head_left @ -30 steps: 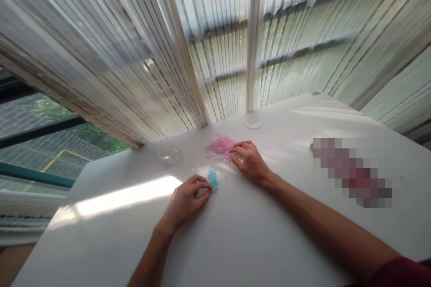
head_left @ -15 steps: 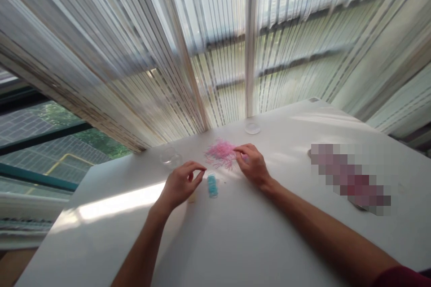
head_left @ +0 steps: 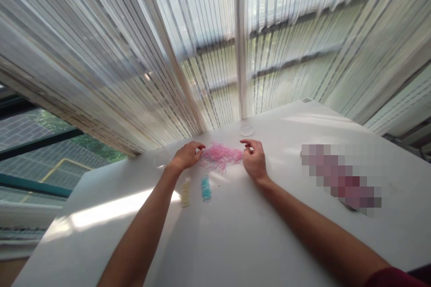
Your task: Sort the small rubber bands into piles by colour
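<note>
On the white table lies a loose pile of small, thin pink pieces (head_left: 222,154), with bluish ones showing among them; their kind is too small to tell. At the pile's left edge is my left hand (head_left: 187,155), fingers curved and a small gap between thumb and fingertips. My right hand (head_left: 255,160) rests by the right edge, its fingers bent and the fingertips apart from the thumb. I see nothing held in either. Nearer to me, a neat row of blue pieces (head_left: 205,188) lies beside a similar row of yellowish pieces (head_left: 185,193).
A clear round dish or lid (head_left: 247,130) lies behind the pile. Another clear round container (head_left: 162,159) is at the left back edge. A pixelated object (head_left: 341,179) lies on the right of the white table (head_left: 229,242). Striped string curtains (head_left: 218,54) hang along the far edge.
My left hand has moved away from the blue row to the pile's left edge, uncovering the yellowish row. The right hand's fingers have lifted off the pile and parted. The view has shifted slightly.
</note>
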A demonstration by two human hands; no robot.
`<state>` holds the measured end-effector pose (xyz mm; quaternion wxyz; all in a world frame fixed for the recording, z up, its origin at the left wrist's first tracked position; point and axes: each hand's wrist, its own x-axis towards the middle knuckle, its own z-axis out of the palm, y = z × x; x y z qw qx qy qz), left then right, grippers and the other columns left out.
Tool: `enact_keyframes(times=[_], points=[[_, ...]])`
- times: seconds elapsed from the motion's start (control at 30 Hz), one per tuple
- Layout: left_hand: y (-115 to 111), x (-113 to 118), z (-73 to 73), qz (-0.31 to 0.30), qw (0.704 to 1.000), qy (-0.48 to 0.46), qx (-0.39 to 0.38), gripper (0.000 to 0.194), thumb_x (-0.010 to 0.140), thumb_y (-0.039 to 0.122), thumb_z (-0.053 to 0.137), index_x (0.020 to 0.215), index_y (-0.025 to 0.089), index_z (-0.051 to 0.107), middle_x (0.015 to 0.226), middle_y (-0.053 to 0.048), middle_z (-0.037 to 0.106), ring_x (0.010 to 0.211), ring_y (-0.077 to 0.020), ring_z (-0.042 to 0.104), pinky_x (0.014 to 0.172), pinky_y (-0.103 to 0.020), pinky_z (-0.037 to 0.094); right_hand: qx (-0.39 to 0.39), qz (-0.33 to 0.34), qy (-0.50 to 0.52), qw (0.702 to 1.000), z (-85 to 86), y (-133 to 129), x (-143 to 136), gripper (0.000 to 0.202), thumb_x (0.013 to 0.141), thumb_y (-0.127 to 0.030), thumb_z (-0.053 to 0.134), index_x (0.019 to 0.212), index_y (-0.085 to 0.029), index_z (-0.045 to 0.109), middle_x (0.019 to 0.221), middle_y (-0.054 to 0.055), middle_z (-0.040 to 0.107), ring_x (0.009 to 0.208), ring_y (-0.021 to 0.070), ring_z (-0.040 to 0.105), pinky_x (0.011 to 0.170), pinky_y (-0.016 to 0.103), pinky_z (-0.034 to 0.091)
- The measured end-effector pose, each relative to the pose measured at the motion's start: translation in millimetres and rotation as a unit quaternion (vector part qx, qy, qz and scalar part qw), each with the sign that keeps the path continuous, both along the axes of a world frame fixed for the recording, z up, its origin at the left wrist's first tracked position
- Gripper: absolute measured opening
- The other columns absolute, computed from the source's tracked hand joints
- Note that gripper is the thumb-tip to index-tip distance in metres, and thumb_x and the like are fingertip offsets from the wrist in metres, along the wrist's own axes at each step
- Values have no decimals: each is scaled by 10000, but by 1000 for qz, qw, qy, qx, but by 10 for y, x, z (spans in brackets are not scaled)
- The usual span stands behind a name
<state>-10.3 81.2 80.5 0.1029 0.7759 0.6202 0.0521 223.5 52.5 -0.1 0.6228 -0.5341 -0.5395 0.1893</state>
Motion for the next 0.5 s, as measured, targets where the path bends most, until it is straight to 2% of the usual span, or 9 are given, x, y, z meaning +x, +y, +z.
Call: enact_keyframes(times=[0.23, 0.37, 0.5], points=[[-25, 13, -39, -2, 1000, 16, -11, 303, 910, 314, 546, 1141, 214, 715, 1100, -68, 711, 851, -174, 663, 796, -253, 509, 8, 56, -156, 986, 67, -97, -68, 206, 837, -139, 554, 940, -212, 718, 1012, 107, 631, 1005, 276, 560, 956, 474, 483], [-39, 20, -57, 1, 1000, 18, -13, 306, 909, 319, 549, 1141, 208, 715, 1099, -71, 706, 864, -181, 665, 796, -260, 511, 10, 77, -205, 976, 80, -136, -86, 120, 835, -193, 622, 874, -224, 732, 1081, 110, 646, 1072, 296, 534, 961, 499, 462], [-35, -6, -79, 4, 1000, 20, -16, 300, 896, 309, 562, 1133, 209, 717, 1073, -65, 713, 876, -182, 667, 803, -257, 513, 1, 103, -244, 964, 97, -166, -95, 95, 812, -183, 675, 871, -228, 735, 1144, 99, 660, 1123, 303, 515, 951, 501, 448]])
